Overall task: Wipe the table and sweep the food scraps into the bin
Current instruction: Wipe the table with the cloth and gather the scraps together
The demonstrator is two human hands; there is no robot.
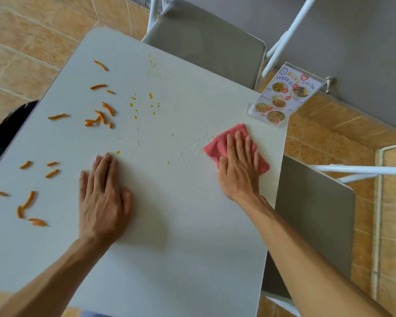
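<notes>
Head view, looking down on a pale grey table point(181, 225). Left hand point(103, 202) lies flat on the bare tabletop, palm down, fingers together and extended, holding nothing. Right hand point(238, 165) is further out toward the table's right edge, palm pressed flat on a pink cloth point(217, 145), fingers spread across it; cloth is pinned under the hand, not gripped. Orange food strips point(101, 115) are scattered over the left half of the table, well apart from the cloth. Small yellow crumbs point(150, 96) are sprinkled mid-table, between strips and cloth. Just beyond the cloth, a clear menu stand point(281, 97) sits at the far right corner. Grey chair seat point(206, 42) is past the far edge. Dark object point(12, 126) shows off the left edge; could be the bin, cannot tell.
</notes>
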